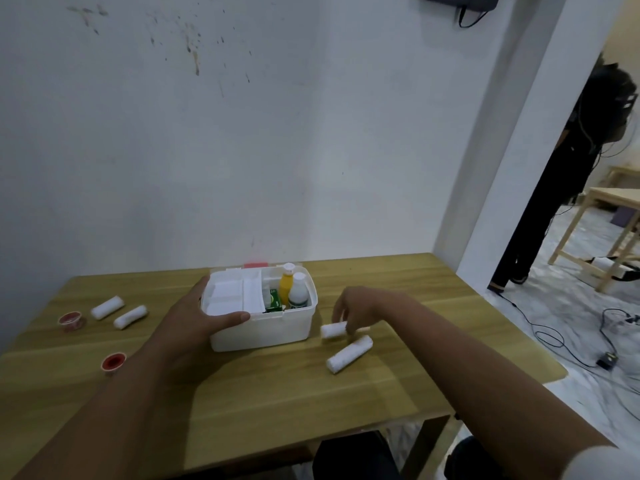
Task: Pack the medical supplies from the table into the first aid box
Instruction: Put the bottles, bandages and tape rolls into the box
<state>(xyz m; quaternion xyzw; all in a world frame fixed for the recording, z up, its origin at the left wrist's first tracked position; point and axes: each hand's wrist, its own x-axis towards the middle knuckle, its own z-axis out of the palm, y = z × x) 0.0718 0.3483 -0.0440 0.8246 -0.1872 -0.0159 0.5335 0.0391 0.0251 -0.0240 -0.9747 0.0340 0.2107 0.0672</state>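
Observation:
A white first aid box stands open in the middle of the wooden table. Inside are a yellow bottle, a white bottle, a green packet and a white tray insert. My left hand rests on the box's left front corner, thumb along the rim. My right hand closes its fingers on a white bandage roll right of the box. Another roll lies nearer me. Two rolls lie at the left.
Two small red-topped tape containers sit at the table's left. The wall stands right behind the table. To the right is a doorway with a person, cables on the floor and a wooden table frame.

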